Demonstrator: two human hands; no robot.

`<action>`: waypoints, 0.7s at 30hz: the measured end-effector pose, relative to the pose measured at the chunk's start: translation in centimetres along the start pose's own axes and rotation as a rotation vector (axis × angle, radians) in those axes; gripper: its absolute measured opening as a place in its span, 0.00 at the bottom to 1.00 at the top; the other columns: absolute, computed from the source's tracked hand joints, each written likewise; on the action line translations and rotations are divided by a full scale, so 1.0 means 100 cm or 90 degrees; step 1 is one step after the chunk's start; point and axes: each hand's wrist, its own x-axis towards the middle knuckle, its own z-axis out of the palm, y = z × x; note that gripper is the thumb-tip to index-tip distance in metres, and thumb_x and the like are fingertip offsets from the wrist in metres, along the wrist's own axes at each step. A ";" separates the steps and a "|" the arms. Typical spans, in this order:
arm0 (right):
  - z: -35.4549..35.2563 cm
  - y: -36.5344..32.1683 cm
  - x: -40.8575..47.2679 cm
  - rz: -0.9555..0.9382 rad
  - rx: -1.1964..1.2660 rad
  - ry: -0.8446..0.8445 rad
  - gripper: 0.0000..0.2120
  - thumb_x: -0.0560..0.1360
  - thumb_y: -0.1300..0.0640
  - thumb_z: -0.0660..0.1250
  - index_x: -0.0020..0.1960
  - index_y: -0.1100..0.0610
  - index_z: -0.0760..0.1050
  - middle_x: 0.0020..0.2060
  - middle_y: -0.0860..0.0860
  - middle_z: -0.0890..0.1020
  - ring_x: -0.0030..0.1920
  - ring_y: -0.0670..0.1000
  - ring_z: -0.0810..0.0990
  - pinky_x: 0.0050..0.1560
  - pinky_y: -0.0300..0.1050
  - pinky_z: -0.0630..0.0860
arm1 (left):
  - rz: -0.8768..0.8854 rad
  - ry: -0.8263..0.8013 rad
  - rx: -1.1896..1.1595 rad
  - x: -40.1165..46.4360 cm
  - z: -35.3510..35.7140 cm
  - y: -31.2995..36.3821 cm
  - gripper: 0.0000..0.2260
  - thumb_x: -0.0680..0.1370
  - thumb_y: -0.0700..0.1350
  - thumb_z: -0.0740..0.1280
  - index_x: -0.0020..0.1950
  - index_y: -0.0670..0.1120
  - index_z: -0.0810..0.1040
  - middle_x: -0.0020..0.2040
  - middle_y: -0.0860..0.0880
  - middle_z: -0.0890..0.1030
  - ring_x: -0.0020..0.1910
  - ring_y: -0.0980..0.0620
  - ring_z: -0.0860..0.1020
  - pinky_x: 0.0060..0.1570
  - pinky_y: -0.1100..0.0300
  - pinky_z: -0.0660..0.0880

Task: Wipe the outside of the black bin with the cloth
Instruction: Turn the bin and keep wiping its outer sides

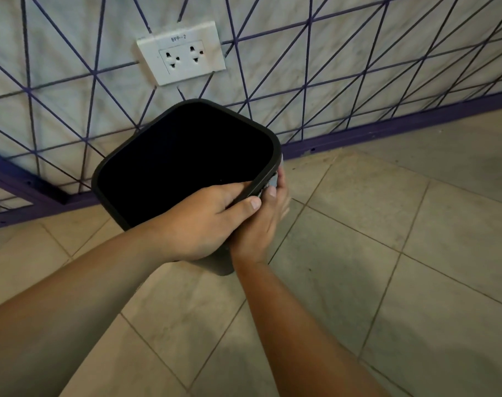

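Wiping step: left hand (204,222) should keep the black bin (186,159) tilted and steady, its grip clamped on the near rim, and turn it so unwiped sides come round. Right hand (265,222), grip closed on the cloth (272,183), presses just under the bin's right rim; long overlapping strokes best. Bin: matte, rounded-square, dark inside, on floor (387,253) below wall socket (182,54).

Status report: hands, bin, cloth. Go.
Left hand gripping black bin rim. Right hand presses cloth on its outer side. Nothing in the way.
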 end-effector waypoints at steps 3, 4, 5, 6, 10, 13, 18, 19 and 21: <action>0.000 0.015 0.024 0.070 -0.010 -0.040 0.24 0.78 0.38 0.48 0.64 0.39 0.77 0.61 0.38 0.79 0.68 0.36 0.71 0.74 0.42 0.63 | -0.013 0.023 0.022 0.000 -0.001 0.001 0.17 0.84 0.47 0.59 0.73 0.55 0.71 0.62 0.62 0.79 0.62 0.71 0.73 0.58 0.80 0.66; 0.002 0.018 0.031 0.112 0.009 -0.043 0.26 0.77 0.37 0.50 0.62 0.42 0.80 0.60 0.43 0.82 0.69 0.44 0.73 0.76 0.52 0.66 | -0.019 0.029 0.027 0.001 -0.001 0.001 0.17 0.84 0.47 0.59 0.73 0.56 0.72 0.61 0.61 0.79 0.61 0.71 0.74 0.56 0.81 0.66; 0.003 0.017 0.033 0.139 0.023 -0.037 0.27 0.76 0.37 0.51 0.62 0.44 0.81 0.61 0.48 0.83 0.70 0.50 0.75 0.76 0.57 0.67 | -0.021 0.031 0.026 0.001 -0.002 0.000 0.17 0.84 0.48 0.59 0.73 0.56 0.72 0.61 0.61 0.79 0.61 0.70 0.74 0.56 0.81 0.67; 0.003 0.009 0.028 0.138 0.032 -0.028 0.27 0.77 0.38 0.52 0.64 0.46 0.81 0.63 0.48 0.82 0.71 0.51 0.74 0.77 0.54 0.65 | -0.019 0.029 0.022 0.001 -0.001 -0.001 0.17 0.84 0.47 0.59 0.73 0.56 0.71 0.62 0.61 0.79 0.62 0.70 0.73 0.57 0.81 0.67; 0.002 -0.009 0.001 0.019 0.026 -0.028 0.22 0.79 0.40 0.49 0.70 0.37 0.70 0.70 0.40 0.74 0.74 0.38 0.66 0.74 0.29 0.57 | -0.005 0.007 0.008 0.000 0.000 -0.002 0.19 0.84 0.48 0.59 0.75 0.57 0.68 0.68 0.61 0.76 0.67 0.69 0.70 0.66 0.72 0.65; 0.007 0.001 0.025 0.121 0.052 -0.030 0.25 0.74 0.33 0.52 0.63 0.35 0.79 0.65 0.44 0.81 0.72 0.51 0.73 0.77 0.58 0.66 | -0.024 0.028 0.011 0.001 -0.001 -0.002 0.18 0.84 0.49 0.59 0.74 0.58 0.70 0.63 0.62 0.78 0.63 0.70 0.72 0.56 0.81 0.67; 0.004 -0.019 -0.003 0.037 0.035 -0.034 0.25 0.80 0.43 0.50 0.76 0.40 0.67 0.76 0.38 0.69 0.75 0.32 0.61 0.75 0.27 0.51 | -0.002 0.006 0.008 -0.001 -0.001 0.000 0.19 0.84 0.51 0.57 0.76 0.58 0.67 0.70 0.62 0.74 0.69 0.69 0.68 0.70 0.68 0.62; 0.002 -0.016 -0.006 0.010 0.021 -0.041 0.24 0.80 0.42 0.49 0.75 0.38 0.65 0.76 0.39 0.68 0.75 0.32 0.60 0.74 0.25 0.50 | 0.001 0.009 0.008 -0.002 -0.001 0.000 0.19 0.84 0.50 0.57 0.76 0.57 0.67 0.70 0.62 0.74 0.69 0.70 0.67 0.70 0.69 0.62; 0.003 -0.011 0.007 0.034 0.011 -0.045 0.23 0.79 0.39 0.49 0.71 0.35 0.68 0.73 0.40 0.73 0.76 0.40 0.65 0.80 0.39 0.55 | -0.012 0.025 0.000 -0.001 0.000 0.000 0.18 0.84 0.50 0.57 0.74 0.57 0.69 0.66 0.62 0.77 0.65 0.73 0.69 0.62 0.76 0.64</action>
